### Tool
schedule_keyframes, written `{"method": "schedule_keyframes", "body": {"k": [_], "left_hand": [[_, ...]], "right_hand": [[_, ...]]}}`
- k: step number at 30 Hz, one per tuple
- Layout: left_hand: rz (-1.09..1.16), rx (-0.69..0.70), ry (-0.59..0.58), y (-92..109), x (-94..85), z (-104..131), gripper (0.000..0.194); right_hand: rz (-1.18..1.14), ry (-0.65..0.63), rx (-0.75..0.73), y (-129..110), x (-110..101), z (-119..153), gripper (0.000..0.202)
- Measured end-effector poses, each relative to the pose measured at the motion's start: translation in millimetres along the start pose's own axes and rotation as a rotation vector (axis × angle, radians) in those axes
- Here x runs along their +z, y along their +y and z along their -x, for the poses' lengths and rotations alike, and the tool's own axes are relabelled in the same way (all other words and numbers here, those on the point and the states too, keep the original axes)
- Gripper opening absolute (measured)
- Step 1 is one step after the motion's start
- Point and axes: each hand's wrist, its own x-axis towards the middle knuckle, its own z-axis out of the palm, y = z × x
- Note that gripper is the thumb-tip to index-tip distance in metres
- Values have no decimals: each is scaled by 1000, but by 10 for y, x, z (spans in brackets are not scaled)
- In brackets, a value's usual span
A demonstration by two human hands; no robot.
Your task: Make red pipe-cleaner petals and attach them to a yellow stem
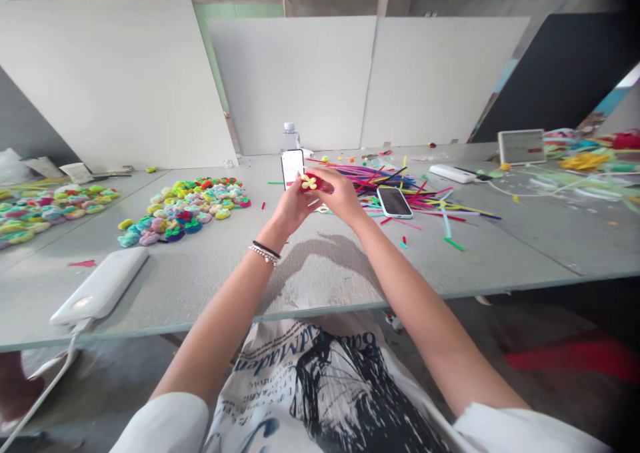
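Both my hands meet above the middle of the table, around a small fuzzy flower (310, 183) with a yellow front and red behind it, seemingly bent from pipe cleaners. My left hand (290, 206) grips it from the left, a dark band and a beaded bracelet on that wrist. My right hand (339, 191) pinches it from the right, its fingers curled over the top. Just behind the hands a phone (291, 166) stands upright with its screen lit. Loose pipe cleaners (370, 181) in many colours lie to the right, partly hidden by my right hand.
A heap of fuzzy flowers (195, 206) lies to the left, another (50, 213) farther left. A white power bank (103, 286) with a cable sits near the front edge. A second phone (395, 202) rests on the pipe cleaners. Behind stand a bottle (289, 137) and white panels (295, 79).
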Motion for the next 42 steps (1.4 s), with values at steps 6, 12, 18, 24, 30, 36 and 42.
{"method": "schedule_keyframes", "body": {"k": [6,12,18,24,30,36,42], "left_hand": [[58,-104,-31,25,-45,35,30],[119,-144,15,22,-43,63,21],[182,-154,-48,0,-7,92,21],[253,-173,-40,16,28,123,25],[276,-201,-47,7,35,128,26],[277,-200,-113,13,12,114,25],[178,-311,-241,47,-14,93,44]], "right_hand": [[-36,-6,63,30,-40,-4,49],[8,-60,35,92,-64,-15,53],[32,2,-38,156,-13,13,52],[51,52,-128,231,-14,6,40],[78,62,-181,256,-46,19,33],[42,88,-211,240,-55,23,26],[17,41,-186,170,-94,4,27]]}}
